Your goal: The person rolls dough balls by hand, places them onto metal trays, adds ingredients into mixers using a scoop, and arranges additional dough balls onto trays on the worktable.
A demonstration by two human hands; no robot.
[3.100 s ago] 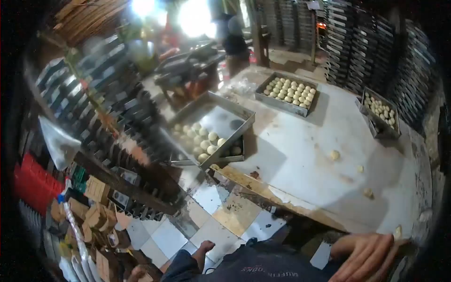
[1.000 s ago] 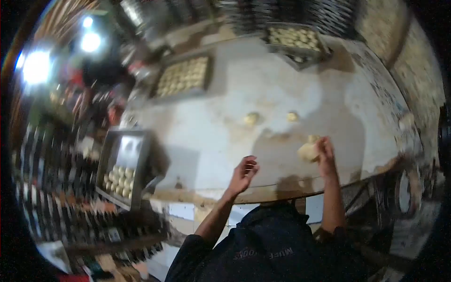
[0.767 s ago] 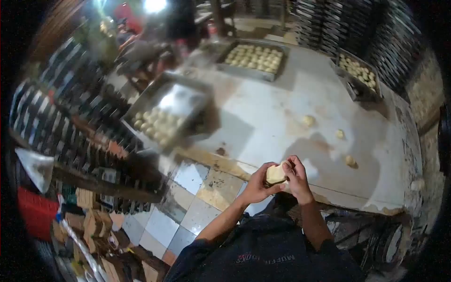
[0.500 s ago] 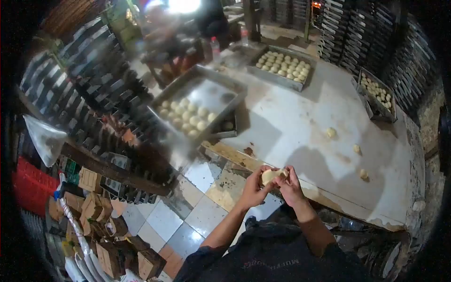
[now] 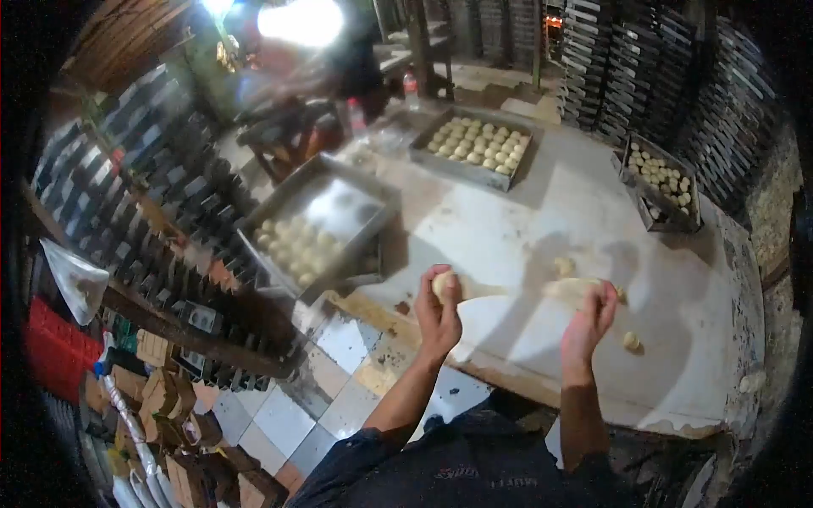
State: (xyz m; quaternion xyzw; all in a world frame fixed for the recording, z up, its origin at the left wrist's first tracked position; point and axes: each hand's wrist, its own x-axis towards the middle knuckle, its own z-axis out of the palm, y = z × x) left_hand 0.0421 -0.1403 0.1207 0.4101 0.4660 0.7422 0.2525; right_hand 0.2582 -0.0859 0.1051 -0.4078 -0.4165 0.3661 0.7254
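Observation:
Pale dough (image 5: pixel 444 286) is gripped in my left hand (image 5: pixel 437 317), above the front edge of the work table. A blurred strip of it trails right toward my right hand (image 5: pixel 590 326), thinning in the middle; whether it is unbroken I cannot tell. My right hand is closed on the other pale end of dough (image 5: pixel 572 291). Close to that hand, a small dough ball (image 5: pixel 564 267) lies on the table, with another dough ball (image 5: pixel 631 341) nearer the front. A third piece is partly hidden behind my right fingers.
On the white table (image 5: pixel 508 224) stand a tray (image 5: pixel 394 190) partly filled with dough balls, a full tray (image 5: pixel 518 173) behind it and a smaller tray (image 5: pixel 696 216) at right. Two bottles (image 5: pixel 411 91) stand at the back. Stacked racks line both sides; boxes (image 5: pixel 165 381) lie left.
My hands have moved from close together to wide apart, the right one going right over the table. The dough between them has been drawn out into a strip. The view has shifted slightly.

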